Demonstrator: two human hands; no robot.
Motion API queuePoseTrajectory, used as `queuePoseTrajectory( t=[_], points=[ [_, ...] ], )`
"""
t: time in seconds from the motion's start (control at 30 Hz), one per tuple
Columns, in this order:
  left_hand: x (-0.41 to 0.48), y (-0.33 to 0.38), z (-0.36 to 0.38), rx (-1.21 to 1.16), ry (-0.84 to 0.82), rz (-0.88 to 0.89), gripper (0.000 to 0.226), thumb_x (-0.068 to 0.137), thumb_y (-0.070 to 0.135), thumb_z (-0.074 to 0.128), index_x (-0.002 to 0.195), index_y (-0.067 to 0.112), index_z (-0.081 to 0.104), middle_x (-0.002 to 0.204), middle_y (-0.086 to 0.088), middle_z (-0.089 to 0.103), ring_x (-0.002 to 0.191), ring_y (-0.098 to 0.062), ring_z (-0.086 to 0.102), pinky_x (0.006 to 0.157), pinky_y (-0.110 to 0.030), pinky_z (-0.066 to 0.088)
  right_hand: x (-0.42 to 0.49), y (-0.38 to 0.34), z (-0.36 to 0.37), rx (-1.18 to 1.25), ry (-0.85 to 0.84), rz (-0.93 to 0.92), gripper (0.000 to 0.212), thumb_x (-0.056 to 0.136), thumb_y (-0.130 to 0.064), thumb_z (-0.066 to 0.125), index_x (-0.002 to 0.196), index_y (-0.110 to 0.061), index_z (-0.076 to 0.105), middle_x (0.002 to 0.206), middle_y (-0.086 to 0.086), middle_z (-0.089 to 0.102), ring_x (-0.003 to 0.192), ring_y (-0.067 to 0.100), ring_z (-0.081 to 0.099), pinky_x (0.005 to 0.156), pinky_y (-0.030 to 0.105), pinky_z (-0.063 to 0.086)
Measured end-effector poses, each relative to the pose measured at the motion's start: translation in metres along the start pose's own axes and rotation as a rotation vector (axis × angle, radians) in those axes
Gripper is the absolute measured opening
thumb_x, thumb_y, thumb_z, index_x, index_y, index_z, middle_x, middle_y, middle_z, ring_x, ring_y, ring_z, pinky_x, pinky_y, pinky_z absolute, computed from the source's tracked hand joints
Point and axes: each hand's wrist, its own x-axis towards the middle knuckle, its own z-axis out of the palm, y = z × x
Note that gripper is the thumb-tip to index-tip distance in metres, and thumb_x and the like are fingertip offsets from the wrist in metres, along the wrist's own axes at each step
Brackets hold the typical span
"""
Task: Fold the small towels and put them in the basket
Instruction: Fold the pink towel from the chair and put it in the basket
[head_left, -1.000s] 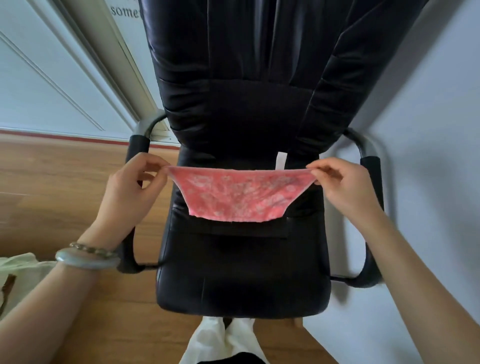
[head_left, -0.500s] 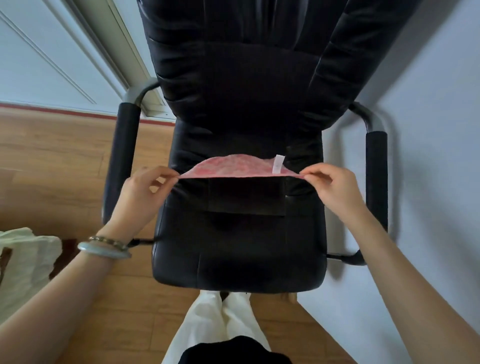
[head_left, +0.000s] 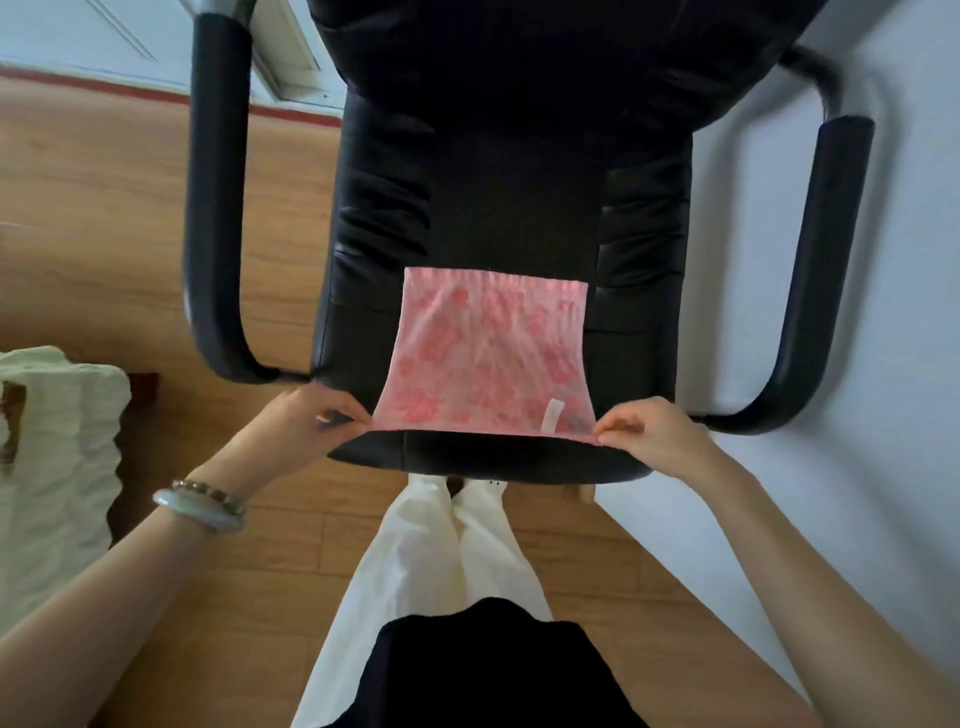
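The towel (head_left: 488, 353) was thin and pink with a red flower print, and it lay spread flat over the front half of a black chair (head_left: 467, 208) seat. A small white tag (head_left: 551, 415) showed near its front right corner. The left hand (head_left: 301, 421) pinched the near left corner and the right hand (head_left: 654, 436) pinched the near right corner, pulling the near edge taut along the seat's front. Padded armrests (head_left: 213, 208) flanked the seat. A crumpled cream cloth (head_left: 52, 467) sat on the left above the wooden floor (head_left: 104, 208).
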Motion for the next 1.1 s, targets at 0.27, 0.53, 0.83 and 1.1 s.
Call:
queuePoseTrajectory(
  t=[0.27, 0.53, 0.83, 1.1],
  points=[
    [0.009, -0.003, -0.003, 0.001, -0.113, -0.034, 0.026, 0.079, 0.021, 0.073, 0.07, 0.044, 0.063, 0.066, 0.046, 0.057, 0.07, 0.011, 0.061, 0.06, -0.004, 0.042, -0.002, 0.008, 0.008, 0.082, -0.018, 0.093, 0.011, 0.084, -0.015, 0.067, 0.087, -0.025, 0.072, 0.084, -0.011, 0.069, 0.086, 0.005, 0.063, 0.084, 0.028, 0.049],
    [0.079, 0.015, -0.01, -0.17, 0.272, -0.107, 0.006, 0.085, 0.018, 0.064, 0.087, 0.02, 0.07, 0.08, 0.007, 0.065, 0.078, -0.013, 0.061, 0.071, -0.025, 0.043, 0.066, -0.01, -0.021, 0.284, 0.431, 0.078, 0.009, 0.081, -0.014, 0.069, 0.087, -0.019, 0.071, 0.088, -0.002, 0.071, 0.088, 0.013, 0.066, 0.088, 0.032, 0.051],
    [0.139, 0.012, 0.0, -0.095, 0.406, -0.241, 0.016, 0.085, 0.022, 0.059, 0.094, 0.016, 0.071, 0.094, 0.002, 0.07, 0.081, -0.013, 0.056, 0.069, -0.026, 0.04, 0.129, -0.012, -0.028, 0.082, 0.532, 0.058, 0.014, 0.084, -0.011, 0.065, 0.095, -0.011, 0.073, 0.088, -0.002, 0.069, 0.069, -0.002, 0.055, 0.059, -0.002, 0.037],
    [0.144, 0.019, 0.028, 0.049, 0.481, -0.165, 0.037, 0.089, 0.024, 0.058, 0.121, 0.008, 0.051, 0.12, -0.012, 0.056, 0.105, -0.029, 0.055, 0.071, -0.034, 0.042, 0.142, -0.009, -0.022, 0.018, 0.482, 0.035, 0.032, 0.086, -0.019, 0.065, 0.117, -0.011, 0.062, 0.092, 0.003, 0.061, 0.08, 0.011, 0.055, 0.069, 0.017, 0.039]
  ],
)
